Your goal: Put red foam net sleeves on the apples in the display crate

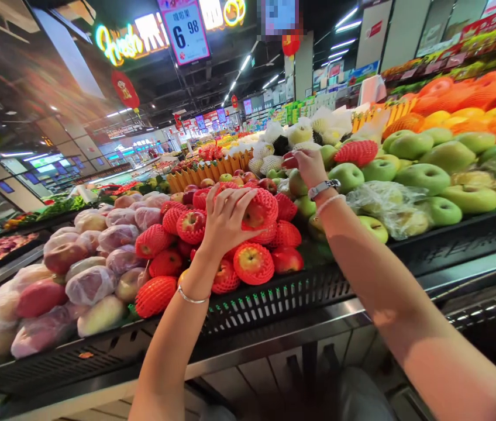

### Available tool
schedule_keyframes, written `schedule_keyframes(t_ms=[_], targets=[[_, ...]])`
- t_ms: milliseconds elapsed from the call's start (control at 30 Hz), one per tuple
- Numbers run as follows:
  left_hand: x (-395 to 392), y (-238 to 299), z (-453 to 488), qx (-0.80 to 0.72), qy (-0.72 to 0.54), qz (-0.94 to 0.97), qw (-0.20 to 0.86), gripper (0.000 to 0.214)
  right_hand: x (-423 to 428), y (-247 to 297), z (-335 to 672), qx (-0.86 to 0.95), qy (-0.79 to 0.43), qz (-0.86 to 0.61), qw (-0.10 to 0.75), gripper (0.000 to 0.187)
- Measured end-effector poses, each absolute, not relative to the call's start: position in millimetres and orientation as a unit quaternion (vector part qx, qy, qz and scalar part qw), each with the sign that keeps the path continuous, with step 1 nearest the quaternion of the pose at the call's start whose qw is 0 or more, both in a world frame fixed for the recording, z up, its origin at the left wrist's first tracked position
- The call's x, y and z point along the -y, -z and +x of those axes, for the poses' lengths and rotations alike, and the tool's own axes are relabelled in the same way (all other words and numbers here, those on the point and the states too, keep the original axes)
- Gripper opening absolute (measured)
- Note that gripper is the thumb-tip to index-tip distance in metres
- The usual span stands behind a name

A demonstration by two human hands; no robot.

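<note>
My left hand [224, 225] is closed around a red apple in a red foam net [260, 209], above the pile of red apples. More netted red apples, such as one at the front [253, 263], lie just below and beside it. Farther right and back, my right hand [307, 166] hovers by the green apples [347, 177], its fingers loosely bent and apart with nothing visible between them. Close behind that hand are fruits in white foam nets [271, 164]. A green-apple-side fruit in a red net [357, 152] lies to its right.
Pale fruits in thin wrap [90, 285] fill the left of the display. A black slotted tray edge [274, 299] and a metal rail [274, 333] run along the front. Small yellow fences [213, 168] divide the rear. A price sign [183, 32] hangs overhead.
</note>
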State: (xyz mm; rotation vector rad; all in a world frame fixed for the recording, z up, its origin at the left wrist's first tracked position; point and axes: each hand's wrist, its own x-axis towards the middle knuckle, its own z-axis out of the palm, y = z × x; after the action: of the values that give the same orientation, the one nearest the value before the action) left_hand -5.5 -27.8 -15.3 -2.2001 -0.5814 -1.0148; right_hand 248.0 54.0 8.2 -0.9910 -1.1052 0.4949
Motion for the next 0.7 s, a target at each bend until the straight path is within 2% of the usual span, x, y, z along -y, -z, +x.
schedule_keyframes(t_ms=[133, 267, 333, 467, 567, 700], targets=[[29, 15, -2, 0.195, 0.389, -0.838, 0.33, 0.074, -35, 4, 263, 0.538, -0.114, -0.46, 0.697, 0.021], [32, 17, 0, 0.172, 0.392, -0.845, 0.32, 0.075, -18, 24, 286, 0.608, 0.141, -0.531, 0.574, 0.023], [32, 18, 0, 0.173, 0.386, -0.85, 0.314, 0.074, -14, 30, 290, 0.598, 0.199, -0.566, 0.532, 0.028], [34, 10, 2, 0.168, 0.374, -0.86, 0.305, 0.075, -14, 29, 282, 0.581, 0.199, -0.603, 0.509, 0.033], [43, -11, 13, 0.131, 0.319, -0.885, 0.312, 0.072, -15, 25, 277, 0.597, 0.174, -0.607, 0.495, 0.031], [63, -30, 49, 0.188, 0.323, -0.905, 0.202, 0.074, -15, 21, 276, 0.597, 0.152, -0.603, 0.507, 0.031]])
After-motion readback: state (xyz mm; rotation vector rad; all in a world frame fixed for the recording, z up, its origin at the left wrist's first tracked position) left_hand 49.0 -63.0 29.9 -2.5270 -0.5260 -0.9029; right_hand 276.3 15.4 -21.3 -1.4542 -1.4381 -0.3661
